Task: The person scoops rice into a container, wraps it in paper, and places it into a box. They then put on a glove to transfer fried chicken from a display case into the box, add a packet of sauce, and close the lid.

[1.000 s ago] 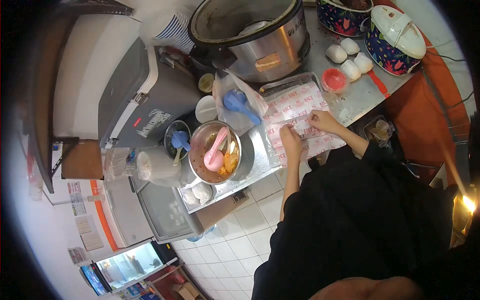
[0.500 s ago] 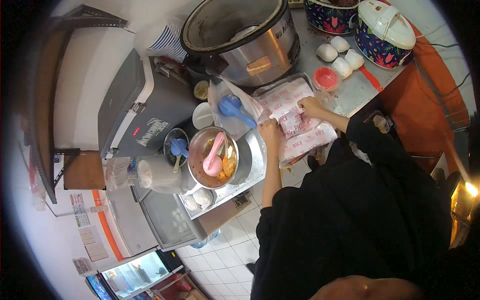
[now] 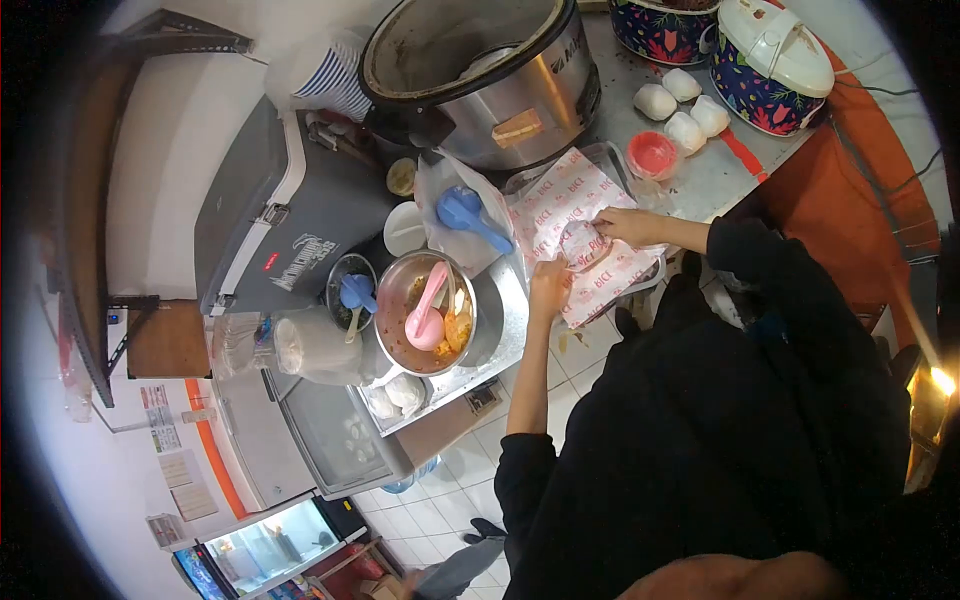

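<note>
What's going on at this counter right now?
A person is working a sheet of red-printed paper on the metal counter. The left hand rests on its near edge, and the right hand pinches a fold over a rounded bundle. A bowl with a pink spoon stands beside it.

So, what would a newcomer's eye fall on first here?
The left hand and the right hand rest on white paper printed with red words, mid-picture. Behind it stands a big steel pot. Left of the paper, a metal bowl holds a pink spoon.
</note>
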### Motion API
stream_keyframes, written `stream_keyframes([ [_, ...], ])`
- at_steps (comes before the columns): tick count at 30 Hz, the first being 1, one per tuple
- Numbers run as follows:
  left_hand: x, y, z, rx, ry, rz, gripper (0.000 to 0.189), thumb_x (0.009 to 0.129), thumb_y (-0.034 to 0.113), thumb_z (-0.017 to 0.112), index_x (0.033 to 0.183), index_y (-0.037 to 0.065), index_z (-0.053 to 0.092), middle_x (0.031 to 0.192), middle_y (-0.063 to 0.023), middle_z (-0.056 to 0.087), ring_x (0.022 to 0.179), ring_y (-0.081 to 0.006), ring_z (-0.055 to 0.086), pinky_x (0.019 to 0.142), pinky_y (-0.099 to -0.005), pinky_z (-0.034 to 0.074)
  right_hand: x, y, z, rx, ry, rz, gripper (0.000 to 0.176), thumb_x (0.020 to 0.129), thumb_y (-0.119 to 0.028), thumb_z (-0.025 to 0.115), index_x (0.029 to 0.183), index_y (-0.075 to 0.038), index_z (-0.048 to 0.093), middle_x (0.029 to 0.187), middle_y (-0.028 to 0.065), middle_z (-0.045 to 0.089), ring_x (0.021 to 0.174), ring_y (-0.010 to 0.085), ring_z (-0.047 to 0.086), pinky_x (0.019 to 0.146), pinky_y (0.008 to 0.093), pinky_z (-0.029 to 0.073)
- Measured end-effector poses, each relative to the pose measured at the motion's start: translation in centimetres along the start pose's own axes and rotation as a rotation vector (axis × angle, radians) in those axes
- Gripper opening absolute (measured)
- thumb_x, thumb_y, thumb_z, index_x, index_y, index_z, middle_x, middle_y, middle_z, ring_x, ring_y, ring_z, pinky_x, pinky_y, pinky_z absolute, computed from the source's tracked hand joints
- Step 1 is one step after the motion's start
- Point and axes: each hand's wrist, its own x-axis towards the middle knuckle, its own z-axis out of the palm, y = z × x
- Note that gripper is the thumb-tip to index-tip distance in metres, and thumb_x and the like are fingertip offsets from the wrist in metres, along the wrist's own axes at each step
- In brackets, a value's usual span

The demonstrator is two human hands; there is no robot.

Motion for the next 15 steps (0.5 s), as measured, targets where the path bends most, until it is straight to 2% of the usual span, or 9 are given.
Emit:
stream_keyframes([
  [1, 0.5, -0.4, -0.2, -0.098, -0.017, -0.101, 0.028, 0.064, 0.011, 0.057, 0.089, -0.002, 0.056, 0.087, -0.0190, 0.057, 0.072, -0.0297, 0.054, 0.069, -0.0363, 0.043, 0.8, 0.6, 0.2, -0.006, 0.005, -0.001, 0.033, 0.062, -0.006, 0.052, 0.094, 0.000, 0.054, 0.094, 0.0133, 0.050, 0.082, 0.0247, 0.053, 0.069, 0.0293, 0.044],
  [3, 2.0, -0.2, -1.0, -0.131, -0.042, -0.166, 0.016, 0.061, 0.008, 0.059, 0.075, -0.001, 0.059, 0.067, -0.0152, 0.058, 0.055, -0.0254, 0.055, 0.053, -0.0319, 0.043, 2.5, 1.8, 0.4, -0.048, -0.412, 0.230, 0.041, 0.059, -0.010, 0.054, 0.098, 0.001, 0.053, 0.094, 0.0122, 0.050, 0.078, 0.0228, 0.055, 0.066, 0.0291, 0.045],
  [4, 2.6, -0.2, -1.0, -0.134, -0.045, -0.170, 0.016, 0.061, 0.008, 0.059, 0.075, -0.001, 0.059, 0.067, -0.0152, 0.058, 0.055, -0.0254, 0.055, 0.053, -0.0319, 0.043, 3.2, 2.2, -0.1, -0.044, -0.416, 0.232, 0.041, 0.059, -0.010, 0.054, 0.098, 0.001, 0.053, 0.094, 0.0122, 0.050, 0.078, 0.0228, 0.055, 0.066, 0.0291, 0.045],
  [6, 3.7, -1.3, -1.1, -0.241, -0.162, -0.376, 0.014, 0.059, 0.005, 0.061, 0.072, -0.001, 0.059, 0.063, -0.0156, 0.057, 0.055, -0.0244, 0.056, 0.051, -0.0311, 0.041, 4.8, 3.2, -0.6, 0.310, -0.754, 0.520, 0.029, 0.062, -0.014, 0.055, 0.086, 0.002, 0.057, 0.090, 0.0138, 0.053, 0.076, 0.0260, 0.054, 0.067, 0.0310, 0.044],
  [7, 4.0, -1.8, -0.9, -0.162, -0.156, -0.290, 0.012, 0.063, 0.007, 0.058, 0.072, 0.000, 0.059, 0.061, -0.0157, 0.057, 0.053, -0.0211, 0.056, 0.051, -0.0301, 0.042, 4.8, 3.3, -0.6, 0.183, -0.863, 0.391, 0.026, 0.062, -0.013, 0.055, 0.083, 0.002, 0.057, 0.086, 0.0121, 0.052, 0.071, 0.0264, 0.055, 0.062, 0.0305, 0.045],
  [8, 4.0, -2.2, -0.7, -0.156, -0.149, -0.286, 0.012, 0.063, 0.007, 0.058, 0.072, 0.000, 0.059, 0.061, -0.0157, 0.057, 0.053, -0.0211, 0.056, 0.051, -0.0301, 0.042, 3.8, 2.7, -0.5, 0.177, -0.858, 0.387, 0.026, 0.062, -0.013, 0.055, 0.083, 0.002, 0.057, 0.086, 0.0121, 0.052, 0.071, 0.0264, 0.055, 0.062, 0.0305, 0.045],
  [10, 3.8, -2.2, -0.2, -0.203, -0.077, -0.329, 0.014, 0.060, 0.009, 0.061, 0.071, 0.000, 0.060, 0.062, -0.0142, 0.058, 0.052, -0.0214, 0.055, 0.050, -0.0305, 0.041, 1.2, 0.5, -0.5, 0.108, -0.163, 0.076, 0.026, 0.061, -0.013, 0.055, 0.082, 0.001, 0.057, 0.088, 0.0115, 0.052, 0.066, 0.0270, 0.056, 0.058, 0.0310, 0.046],
  [13, 4.0, -2.6, 0.3, -0.191, -0.002, -0.431, 0.017, 0.057, 0.011, 0.065, 0.068, -0.001, 0.060, 0.061, -0.0126, 0.058, 0.053, -0.0220, 0.056, 0.050, -0.0307, 0.043, 1.2, 0.3, 0.4, -0.023, -0.253, 0.200, 0.026, 0.060, -0.012, 0.058, 0.083, 0.002, 0.056, 0.088, 0.0112, 0.052, 0.067, 0.0297, 0.055, 0.061, 0.0342, 0.045],
  [15, 4.3, -4.3, 1.9, -0.095, 0.040, -0.378, 0.022, 0.054, 0.012, 0.067, 0.069, -0.002, 0.059, 0.060, -0.0115, 0.057, 0.052, -0.0226, 0.056, 0.049, -0.0312, 0.043, 2.8, 1.0, 0.5, -0.081, -0.274, 0.226, 0.023, 0.061, -0.009, 0.058, 0.082, 0.001, 0.055, 0.085, 0.0107, 0.054, 0.070, 0.0303, 0.055, 0.063, 0.0364, 0.045],
])
